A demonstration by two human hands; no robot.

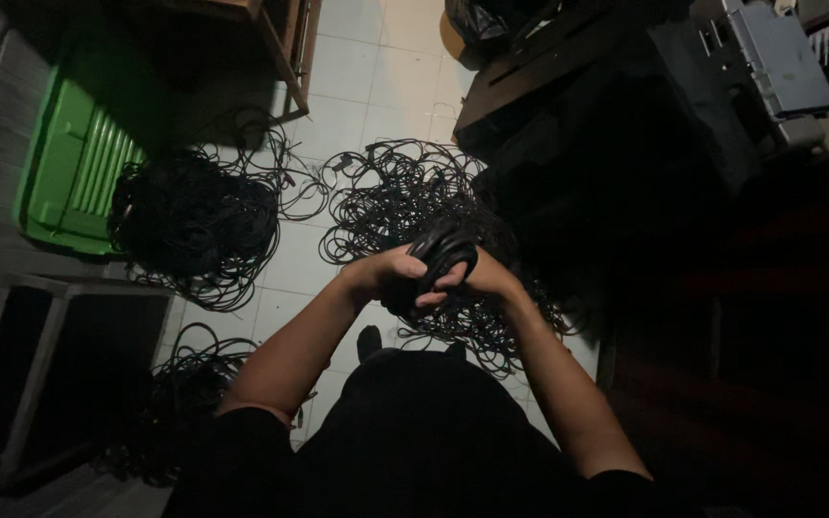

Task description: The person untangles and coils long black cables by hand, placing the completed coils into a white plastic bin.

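You have three piles of black cable on the tiled floor (pixel 376 77). The largest pile (pixel 405 197) lies straight ahead of you, just past your hands. The second pile (pixel 194 225) lies to the left, touching the green crate. The third pile (pixel 189 384) is smaller and sits near your left elbow, in the dark.

Both of your hands are raised in front of your body, and they meet in the middle. Your left hand (pixel 390 273) is closed around a coiled bundle of black cable (pixel 443 251), with the fingers wrapped over its lower part. Your right hand (pixel 477 276) is pressed against the same bundle from the other side, also closed on it. Your forearms come up from below and form a narrow angle.

There is one green plastic crate (pixel 74 168) at the left; I cannot tell what is inside it. One dark open box with a pale frame (pixel 31 374) stands at the lower left, and its inside is too dark to see. At the upper right, one grey device (pixel 784 62) rests on dark furniture.
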